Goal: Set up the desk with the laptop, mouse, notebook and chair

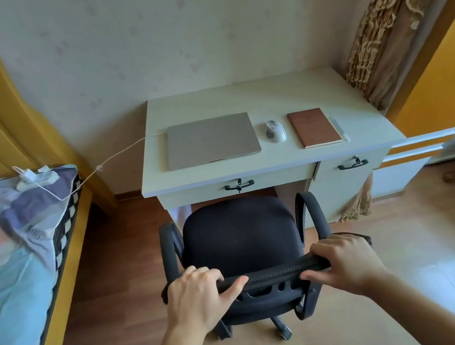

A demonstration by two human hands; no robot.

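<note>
1. Wooden floor (386,250) runs under a white desk (273,161) set against a pale wall, with a bed (4,242) off to the left.
2. Both hands grip the top edge of a black chair (240,234): left hand (196,296) and right hand (348,260), fingers curled over it, thumbs underneath.
3. Beyond the fingers, on the desk, lie a closed laptop (211,140), a mouse (275,130) and a brown notebook (314,127), left to right.
4. A pen (340,129) lies just right of the notebook.

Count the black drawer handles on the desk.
2. One handle is on the wide drawer above the chair; the other handle is on the right drawer. Lower ones may be hidden.
</note>
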